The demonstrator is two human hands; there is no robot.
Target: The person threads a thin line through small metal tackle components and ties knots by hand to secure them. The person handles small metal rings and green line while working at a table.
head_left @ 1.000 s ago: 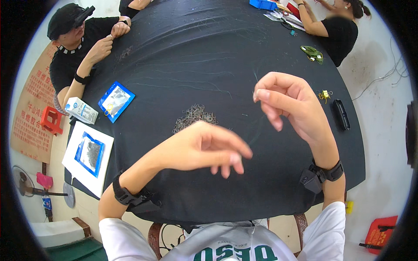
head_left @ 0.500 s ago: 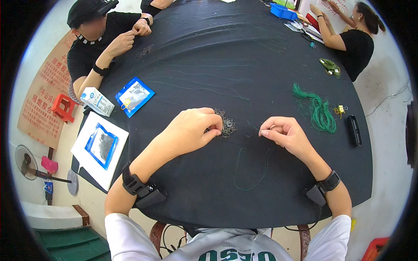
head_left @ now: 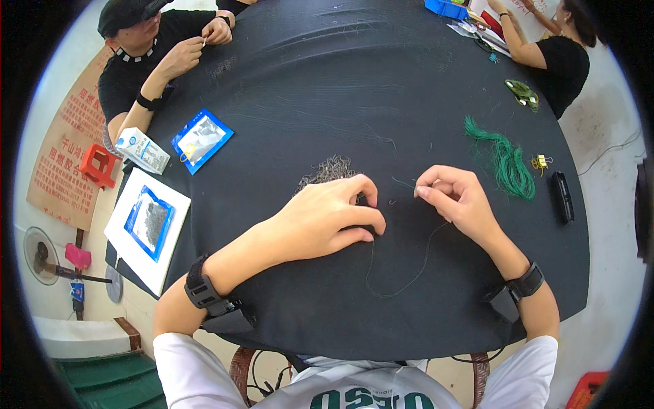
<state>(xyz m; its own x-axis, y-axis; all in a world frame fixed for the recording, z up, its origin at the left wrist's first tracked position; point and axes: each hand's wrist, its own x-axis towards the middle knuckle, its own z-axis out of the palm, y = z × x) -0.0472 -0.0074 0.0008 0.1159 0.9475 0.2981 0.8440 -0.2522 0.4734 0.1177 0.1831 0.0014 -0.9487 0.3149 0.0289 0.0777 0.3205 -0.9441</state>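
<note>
My left hand (head_left: 334,217) is low over the table, its fingers apart and curved, with nothing visible between them. Just beyond it lies a pile of small metal hooks (head_left: 328,170), partly hidden by the hand. A single small hook (head_left: 392,202) rests on the cloth between my two hands. My right hand (head_left: 451,199) pinches a thin green thread (head_left: 402,182) between thumb and fingertips. One end pokes out to the left of the pinch; the rest runs in a loose loop on the cloth toward my left hand.
Black cloth covers the table (head_left: 327,307). At right lie a green thread bundle (head_left: 507,170), a yellow clip (head_left: 541,162) and a black case (head_left: 562,198). Blue-edged packets (head_left: 202,141), a carton (head_left: 143,150) and a white board (head_left: 129,245) are at left. Two people work across the table.
My left hand has moved right from the hook pile toward the single hook, and its fingers have spread. My right hand keeps its pinch on the thread. The view has shifted slightly.
</note>
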